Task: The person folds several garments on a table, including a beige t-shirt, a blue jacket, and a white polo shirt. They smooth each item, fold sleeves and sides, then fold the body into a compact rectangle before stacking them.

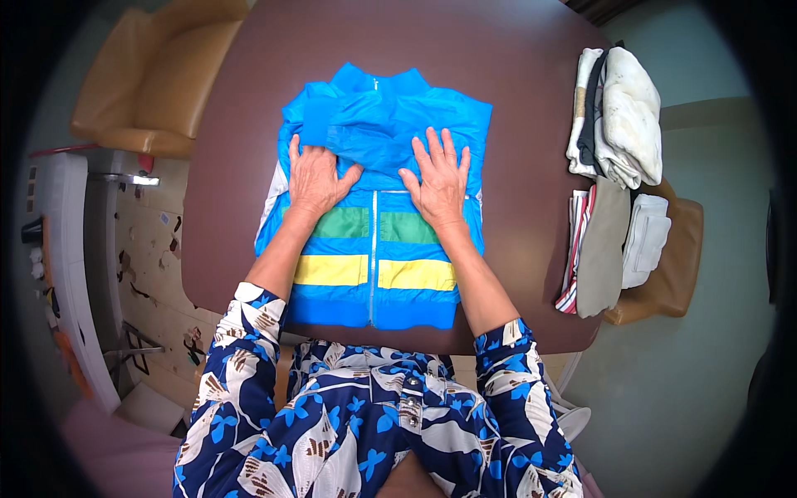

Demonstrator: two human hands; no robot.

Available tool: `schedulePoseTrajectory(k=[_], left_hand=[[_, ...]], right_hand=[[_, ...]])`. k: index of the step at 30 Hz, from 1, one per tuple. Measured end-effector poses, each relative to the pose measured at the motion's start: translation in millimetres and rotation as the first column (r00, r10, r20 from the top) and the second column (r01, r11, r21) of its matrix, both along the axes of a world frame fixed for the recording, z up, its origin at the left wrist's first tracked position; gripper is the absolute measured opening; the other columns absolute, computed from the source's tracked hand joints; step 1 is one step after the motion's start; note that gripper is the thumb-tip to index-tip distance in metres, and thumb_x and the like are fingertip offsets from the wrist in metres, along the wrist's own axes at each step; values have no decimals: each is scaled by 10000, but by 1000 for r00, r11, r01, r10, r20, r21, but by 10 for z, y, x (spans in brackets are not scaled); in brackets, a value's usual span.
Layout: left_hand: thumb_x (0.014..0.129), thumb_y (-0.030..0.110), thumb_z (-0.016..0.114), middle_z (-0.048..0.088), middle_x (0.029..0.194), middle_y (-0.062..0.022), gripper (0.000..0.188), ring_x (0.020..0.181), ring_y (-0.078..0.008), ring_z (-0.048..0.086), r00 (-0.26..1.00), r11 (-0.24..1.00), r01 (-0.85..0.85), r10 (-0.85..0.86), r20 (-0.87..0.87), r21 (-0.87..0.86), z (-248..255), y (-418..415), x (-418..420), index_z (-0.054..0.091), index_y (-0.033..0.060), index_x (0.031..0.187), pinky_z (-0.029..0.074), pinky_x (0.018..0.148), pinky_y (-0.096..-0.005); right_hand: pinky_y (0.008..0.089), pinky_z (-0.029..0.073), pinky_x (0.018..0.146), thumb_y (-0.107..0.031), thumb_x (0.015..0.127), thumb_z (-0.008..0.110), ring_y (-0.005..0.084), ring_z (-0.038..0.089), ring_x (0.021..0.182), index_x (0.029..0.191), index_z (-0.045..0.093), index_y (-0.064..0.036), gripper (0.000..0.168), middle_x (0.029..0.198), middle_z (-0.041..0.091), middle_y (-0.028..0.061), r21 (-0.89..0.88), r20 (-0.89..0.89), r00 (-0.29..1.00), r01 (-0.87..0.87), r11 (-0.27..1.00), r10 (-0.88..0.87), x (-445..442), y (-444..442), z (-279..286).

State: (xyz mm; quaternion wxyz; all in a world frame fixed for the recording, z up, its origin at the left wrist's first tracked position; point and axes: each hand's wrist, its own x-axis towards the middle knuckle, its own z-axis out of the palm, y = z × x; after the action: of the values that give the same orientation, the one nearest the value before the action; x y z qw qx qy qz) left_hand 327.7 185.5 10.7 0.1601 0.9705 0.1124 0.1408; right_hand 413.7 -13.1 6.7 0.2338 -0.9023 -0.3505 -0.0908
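Note:
A blue zip-up jacket [411,249] with green and yellow bands lies front up before me, collar [380,81] pointing away. Its front zip [373,249] runs down the middle. Sleeve fabric [367,149] is folded across the chest, its cuff [317,121] at the upper left. My left hand [316,177] rests on the jacket just below that cuff; some of its fingertips are hidden at the cuff's edge. On the right side of the chest, my right hand [441,183] lies flat with fingers spread, touching the folded sleeve.
The jacket lies on a dark reddish-brown table [523,205]. Folded white and dark clothes [629,118] are stacked at its right edge, with a grey-brown garment [604,249] and pale folded cloth [647,239] nearer me. Tan chairs [162,75] stand at both sides.

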Motion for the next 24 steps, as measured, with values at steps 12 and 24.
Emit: schedulePoseTrajectory(k=[12,24], left_hand=[[675,611,619,519,1246,-158,731,1212,-329,424,977,977,208,-210,-23,-54,11,89,-129,588,79,1174,103,1080,-602],[878,282,519,520,1273,-137,339,1315,-274,328,992,978,116,-107,61,-174,-6,-10,-34,620,141,1169,141,1098,-520]], right_hand=[[621,180,1045,-219,659,736,332,324,1322,1313,448,-82,727,1387,395,173,-51,-102,995,-26,998,20,-153,493,137],[381,413,969,-123,888,448,217,542,1093,1208,556,-7,357,1172,591,126,537,-804,585,638,552,106,92,377,222]])
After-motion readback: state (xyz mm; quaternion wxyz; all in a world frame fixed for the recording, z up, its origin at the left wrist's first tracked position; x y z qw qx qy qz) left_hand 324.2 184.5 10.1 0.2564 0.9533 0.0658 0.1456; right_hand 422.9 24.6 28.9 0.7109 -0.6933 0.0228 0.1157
